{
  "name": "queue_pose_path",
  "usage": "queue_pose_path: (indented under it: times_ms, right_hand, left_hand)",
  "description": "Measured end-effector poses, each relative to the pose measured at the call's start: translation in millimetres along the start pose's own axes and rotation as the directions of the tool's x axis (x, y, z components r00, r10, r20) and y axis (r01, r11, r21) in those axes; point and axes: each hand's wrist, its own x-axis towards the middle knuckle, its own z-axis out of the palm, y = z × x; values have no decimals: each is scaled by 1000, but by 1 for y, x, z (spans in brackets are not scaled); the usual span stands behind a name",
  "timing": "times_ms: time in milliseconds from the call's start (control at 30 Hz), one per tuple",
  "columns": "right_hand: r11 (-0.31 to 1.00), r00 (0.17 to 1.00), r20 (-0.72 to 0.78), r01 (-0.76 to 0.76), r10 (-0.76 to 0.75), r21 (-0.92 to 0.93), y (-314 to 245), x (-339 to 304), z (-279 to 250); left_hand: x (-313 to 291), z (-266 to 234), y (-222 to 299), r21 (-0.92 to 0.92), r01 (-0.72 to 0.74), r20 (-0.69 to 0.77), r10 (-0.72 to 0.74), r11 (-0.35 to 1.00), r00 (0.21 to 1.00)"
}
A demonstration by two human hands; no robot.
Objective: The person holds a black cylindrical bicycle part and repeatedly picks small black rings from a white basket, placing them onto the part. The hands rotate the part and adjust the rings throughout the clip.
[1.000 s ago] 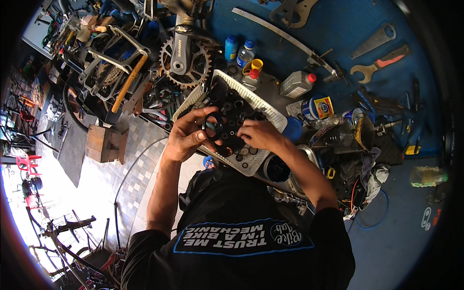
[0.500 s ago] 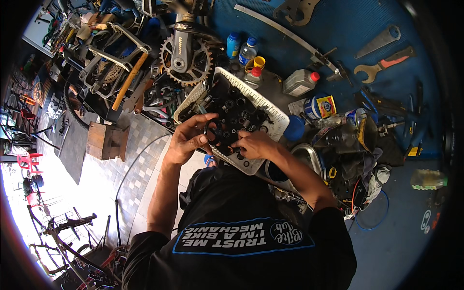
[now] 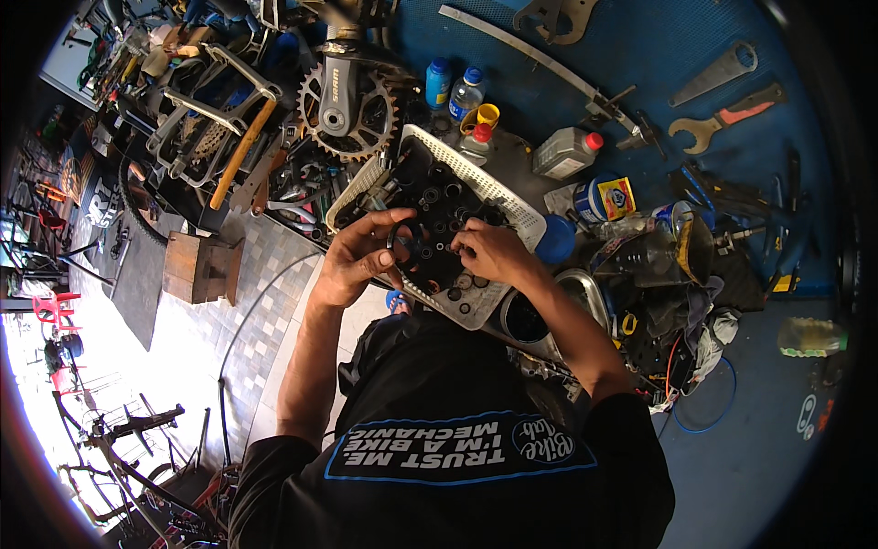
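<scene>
A white plastic basket (image 3: 508,196) filled with several small black rings, washers and bike parts sits on the cluttered bench in front of me. My left hand (image 3: 352,265) is at the basket's near left corner and holds a thin black ring (image 3: 403,245) between thumb and fingers. My right hand (image 3: 498,254) reaches into the basket beside it. Its fingertips are curled down among the small parts, and whether they grip one is hidden. The two hands are a few centimetres apart over the basket's near half.
A crank with its chainring (image 3: 352,102) lies behind the basket, next to bottles (image 3: 465,91), a yellow cup (image 3: 487,115) and a grey red-capped can (image 3: 567,152). Spanners (image 3: 724,117) hang on the blue board. A metal bowl (image 3: 578,291) is at right and a wooden block (image 3: 201,267) at left.
Both hands have drawn back from the middle of the basket toward its near edge. My left hand now holds a black ring up.
</scene>
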Motion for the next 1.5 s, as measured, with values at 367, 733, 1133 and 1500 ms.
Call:
queue_pose_path:
  times_ms: [367,733,1133,1500]
  right_hand:
    - [997,998,55,19,-15,-73,0,-1,12]
    - [992,1000,-16,4,-7,-129,-1,-1,14]
    - [1000,993,-118,19,-22,-24,5,1,6]
    - [996,999,-44,-22,18,-88,2,-1,7]
  left_hand:
    - [1,-2,-1,9,6,-15,-5,1000,1000]
    - [3,-1,-1,11,-1,-25,1,1000,1000]
    - [3,2,1,-8,-21,-15,20,1000,1000]
    - [2,0,0,-10,-14,1,14,1000,1000]
